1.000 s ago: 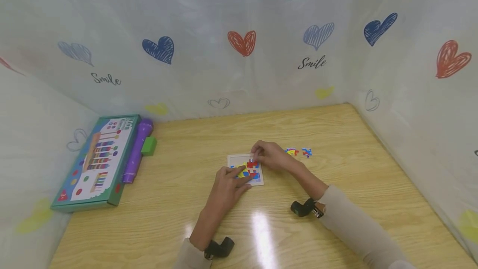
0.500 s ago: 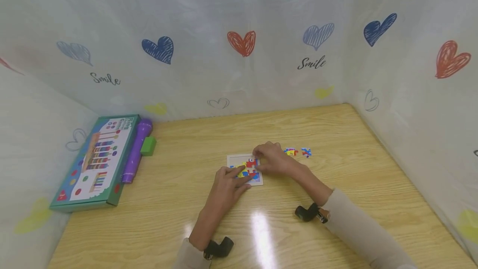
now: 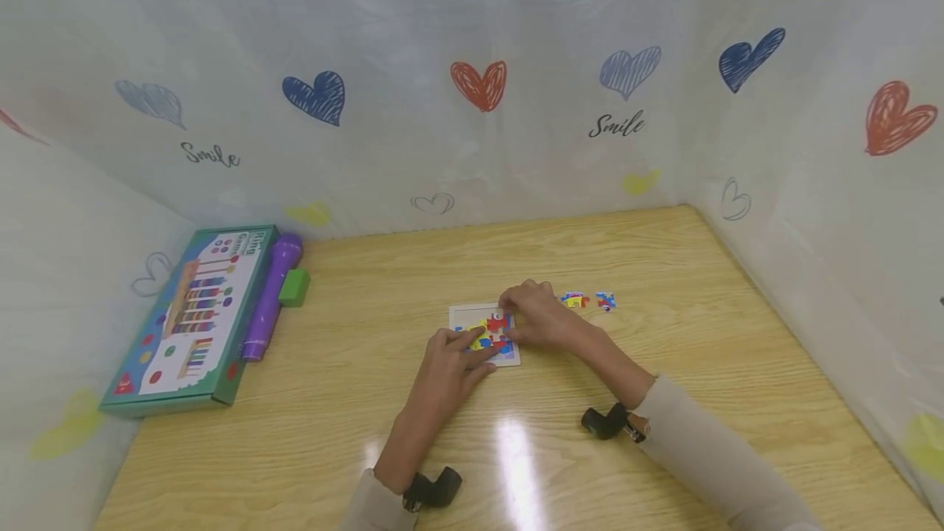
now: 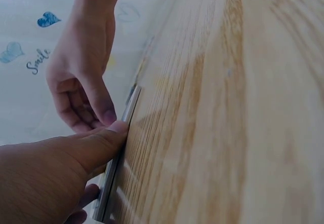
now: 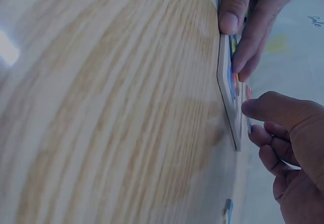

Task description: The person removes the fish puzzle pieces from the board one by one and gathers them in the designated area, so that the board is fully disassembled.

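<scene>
Fingers (image 3: pixel 466 339) of the left hand (image 3: pixel 442 371) lie extended over a small puzzle tray (image 3: pixel 463 315), touching the pieces; thumb on the tray's near rim in the right wrist view. Nothing gripped on this side.

Right hand (image 3: pixel 542 314) at the tray's right side, thumb and fingers bent, tips by a red piece (image 3: pixel 496 323) with an eye printed on it. Cannot tell whether it pinches that piece or only touches it.

Tray pale-rimmed, on the wooden table (image 3: pixel 354 400), in front of the person. Yellow, red and blue pieces inside, partly hidden by the left hand; bare strip along the far part.

Just beyond the right hand, two loose pieces on the wood: one mainly yellow and red (image 3: pixel 574 300), partly behind the hand; one mainly blue (image 3: pixel 605 301), farther right.

Black wrist devices (image 3: pixel 435 488) on both wrists, pale sleeves (image 3: pixel 737 453) behind them.

Well to the left: green-edged game box (image 3: pixel 188 318), purple microphone-shaped object (image 3: pixel 273 297) along its right side, green block (image 3: pixel 294 288) beside that.

Whitish curtain (image 3: pixel 383 154) around the table, printed with hearts and "Smile".
</scene>
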### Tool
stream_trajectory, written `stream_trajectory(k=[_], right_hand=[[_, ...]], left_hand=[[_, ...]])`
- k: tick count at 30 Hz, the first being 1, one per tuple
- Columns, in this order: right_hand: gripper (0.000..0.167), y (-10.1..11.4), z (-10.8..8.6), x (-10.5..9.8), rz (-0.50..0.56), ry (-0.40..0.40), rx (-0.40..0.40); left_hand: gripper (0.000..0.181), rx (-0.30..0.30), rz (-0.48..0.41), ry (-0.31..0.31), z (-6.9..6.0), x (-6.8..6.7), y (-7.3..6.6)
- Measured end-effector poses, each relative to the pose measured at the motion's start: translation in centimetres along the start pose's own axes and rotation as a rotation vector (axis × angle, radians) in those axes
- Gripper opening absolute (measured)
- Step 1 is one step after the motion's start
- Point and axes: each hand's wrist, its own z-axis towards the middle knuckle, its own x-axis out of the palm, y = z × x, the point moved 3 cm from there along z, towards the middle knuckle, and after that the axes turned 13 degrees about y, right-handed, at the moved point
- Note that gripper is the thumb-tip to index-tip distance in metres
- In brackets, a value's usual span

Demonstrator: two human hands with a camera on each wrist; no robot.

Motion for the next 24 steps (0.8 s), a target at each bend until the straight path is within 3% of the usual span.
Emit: stream_trajectory(k=[9, 17, 24], right_hand=[[0.032, -0.4, -1.1, -0.9, -0.012, -0.069, -0.034], [0.03, -0.6, -2.6, -1.7, -0.003, -0.125, -0.098], [0.033, -1.4, -4.1, -2.1, 0.023, -0.14, -0.068]], left_hand=[[0.027, 0.004, 0.004, 0.0, 0.1, 0.0, -0.2], [0.026, 0.044, -0.021, -0.04, 0.0, -0.1, 0.0], [0.026, 0.037, -0.045, -0.016, 0.2, 0.0, -0.1]])
